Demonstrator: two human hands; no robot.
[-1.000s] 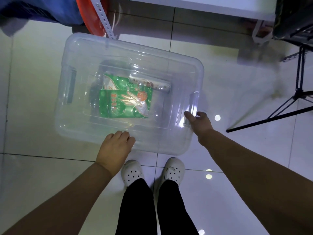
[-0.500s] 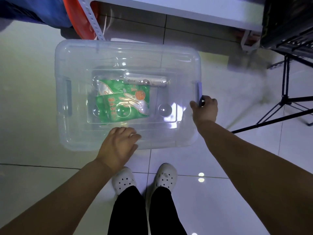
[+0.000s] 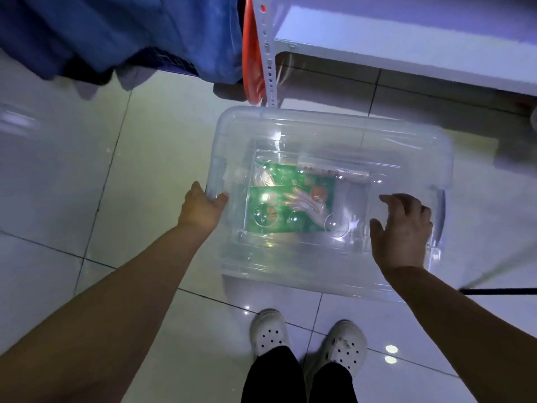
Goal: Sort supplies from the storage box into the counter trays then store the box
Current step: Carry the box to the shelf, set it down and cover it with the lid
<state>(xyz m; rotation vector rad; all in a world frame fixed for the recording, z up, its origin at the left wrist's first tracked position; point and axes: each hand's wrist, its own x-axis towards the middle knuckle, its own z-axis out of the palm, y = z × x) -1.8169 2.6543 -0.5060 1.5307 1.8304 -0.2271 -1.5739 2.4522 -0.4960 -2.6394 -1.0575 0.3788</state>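
A clear plastic storage box [image 3: 319, 132] with its lid on stands on the tiled floor in front of my feet. Through the lid I see a green packet [image 3: 290, 205] and a whitish tube-like pack [image 3: 334, 171] lying on the bottom. My left hand [image 3: 200, 207] grips the box's left end at the handle, thumb over the rim. My right hand [image 3: 402, 228] rests on the lid near the right end, fingers spread, holding nothing; the right-side latch [image 3: 441, 210] is just beyond it.
A white shelf board [image 3: 406, 48] on a perforated metal post [image 3: 268, 53] stands just behind the box. Blue cloth [image 3: 116, 33] and an orange item [image 3: 251, 53] hang at the upper left. A black tripod leg [image 3: 499, 291] lies at the right. My white clogs [image 3: 270, 333] stand close to the box.
My left hand moved from the front edge of the lid to the box's left end. My right hand left the right latch and now lies on the lid. The view shifted left.
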